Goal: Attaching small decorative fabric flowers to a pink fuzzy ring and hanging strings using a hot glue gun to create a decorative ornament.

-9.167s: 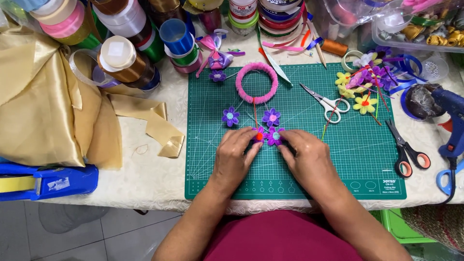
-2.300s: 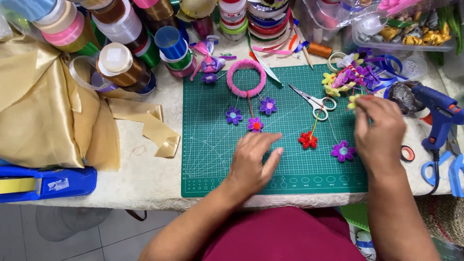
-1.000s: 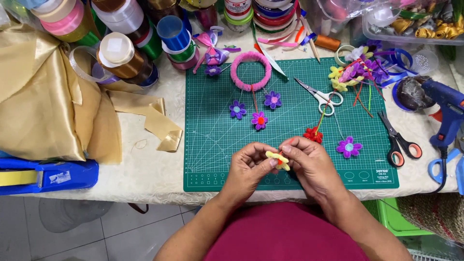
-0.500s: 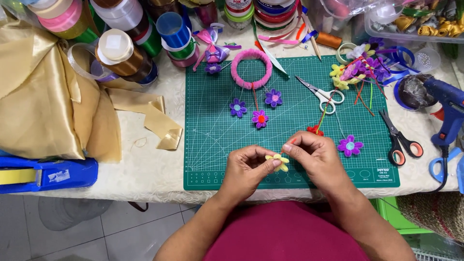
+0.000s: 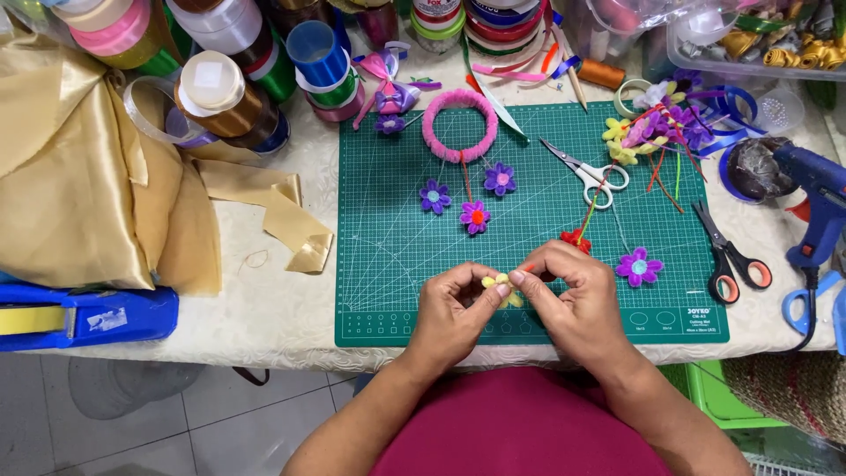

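Note:
Both hands meet over the near edge of a green cutting mat. My left hand and my right hand pinch a small yellow pipe-cleaner flower between their fingertips. A red flower on a thin stem lies just beyond my right hand. A purple flower with a blue centre sits to the right. Farther up the mat lie a pink fuzzy ring and three small purple flowers.
White-handled scissors and black-handled scissors lie on the mat's right side. A blue glue gun rests at far right. Ribbon spools crowd the back; gold satin fabric and a blue dispenser lie at left.
My right hand fetched a yellow flower from the pile at right and brought it to the mat's near edge. Both hands now hold it, shifted slightly nearer since half a second ago.

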